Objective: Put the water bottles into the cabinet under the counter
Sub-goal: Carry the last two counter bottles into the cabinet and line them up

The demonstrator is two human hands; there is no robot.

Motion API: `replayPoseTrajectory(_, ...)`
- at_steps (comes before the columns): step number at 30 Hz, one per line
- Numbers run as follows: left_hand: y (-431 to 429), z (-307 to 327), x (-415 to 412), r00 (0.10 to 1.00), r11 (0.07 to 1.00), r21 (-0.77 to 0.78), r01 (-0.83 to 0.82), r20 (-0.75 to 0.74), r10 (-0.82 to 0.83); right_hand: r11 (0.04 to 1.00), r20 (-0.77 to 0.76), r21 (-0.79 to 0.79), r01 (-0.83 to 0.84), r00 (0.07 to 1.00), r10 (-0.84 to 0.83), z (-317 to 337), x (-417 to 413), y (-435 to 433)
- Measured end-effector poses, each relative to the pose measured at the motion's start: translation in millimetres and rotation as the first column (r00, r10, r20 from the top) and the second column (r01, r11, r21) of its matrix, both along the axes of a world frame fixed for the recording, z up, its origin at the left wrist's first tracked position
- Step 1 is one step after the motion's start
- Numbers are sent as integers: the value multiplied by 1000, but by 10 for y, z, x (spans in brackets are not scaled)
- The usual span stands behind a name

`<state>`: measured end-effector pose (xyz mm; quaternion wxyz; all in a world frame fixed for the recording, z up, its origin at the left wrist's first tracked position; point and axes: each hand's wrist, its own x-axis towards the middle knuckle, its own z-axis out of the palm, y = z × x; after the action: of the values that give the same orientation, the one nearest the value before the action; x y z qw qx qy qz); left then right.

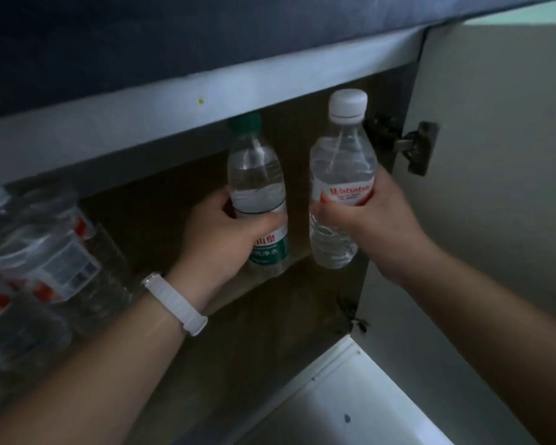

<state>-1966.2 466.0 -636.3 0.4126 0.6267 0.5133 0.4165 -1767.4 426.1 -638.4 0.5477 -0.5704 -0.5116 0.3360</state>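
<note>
1. Dim under the dark bench (142,43): the brown wooden cabinet (254,316) stands open, pale door (495,155) swung right.
2. Left hand (225,232) wraps the green-capped clear bottle (257,184); right hand (376,216) wraps the white-capped clear bottle (341,175). Both are water-filled, upright, at the opening.
3. Placing step, I'd say: next, lower them onto the cabinet floor beside the blurry stored bottles (45,252) at left.

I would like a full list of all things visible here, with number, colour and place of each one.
green-capped bottle: one, clear with green label, held upright at the cabinet opening
white-capped bottle: one, clear with red and white label, held right of the first
stored bottles: several, clear, red on labels, blurred, left side
cabinet door: one, pale, open at right
hinge: one, dark metal, on the door
wristband: one, white, left wrist
left hand: grips the green-capped bottle
right hand: grips the white-capped bottle
</note>
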Motion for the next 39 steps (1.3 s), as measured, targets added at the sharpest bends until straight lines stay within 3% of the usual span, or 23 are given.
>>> replayPoseTrajectory(10,416,-88,-62,989,989,20,-144,43,143,1000,-5,10,-19,1000,19,-135,-182,644)
replayPoseTrajectory(17,451,-269,-54,979,989,-11,-148,138,148,1000,-5,8,24,1000,-24,-374,-219,823)
replayPoseTrajectory(23,330,-576,-82,991,990,-43,-133,-3,133,997,179,21,73,981,-76,-715,-282,612)
replayPoseTrajectory(27,326,-678,-79,992,989,-77,-123,-31,121,987,209,64,146,965,-156,-811,-307,609)
replayPoseTrajectory(39,758,-643,209,971,974,-23,-227,-81,225,993,272,70,96,956,-111,-715,-192,1150)
